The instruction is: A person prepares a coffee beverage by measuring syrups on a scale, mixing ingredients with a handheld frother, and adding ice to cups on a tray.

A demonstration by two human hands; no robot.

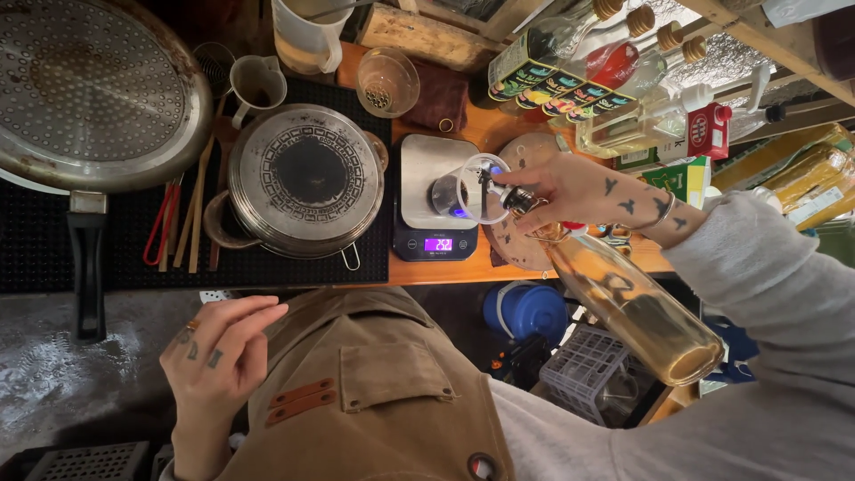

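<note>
We start w/ the clear glass bottle (pixel 637 307), part full of pale amber liquid. It sits in our right hand (pixel 570 191), fingers wrapped tight round the neck just behind a metal pour spout (pixel 512 198). The bottle is tipped: its long axis runs from the heavy base at lower right, out over the counter edge, up and left to the spout, which points into the mouth of a small clear cup (pixel 470 189). That cup stands on a digital scale (pixel 436 198) w/ a lit purple readout (we can't tell whether liquid is running from the spout).

The relation that counts: spout tip and cup rim are just about touching, cup lying left of the right hand, in line w/ the bottle's axis. The right hand is far nearer; our left hand (pixel 223 347) is well apart, down by the tan apron (pixel 374 392), holding nothing, fingers loosely curled.

Further out: left of the scale, a steel pot w/ patterned lid (pixel 305 178) on a black mat (pixel 40 240); past that a big perforated pan (pixel 93 89) w/ chopsticks and red tongs between them. Behind the scale, a row of corked bottles (pixel 579 67), a glass jar (pixel 387 82), a small metal jug (pixel 258 85). Below the counter, a blue tub (pixel 525 312) and white basket (pixel 583 365).
</note>
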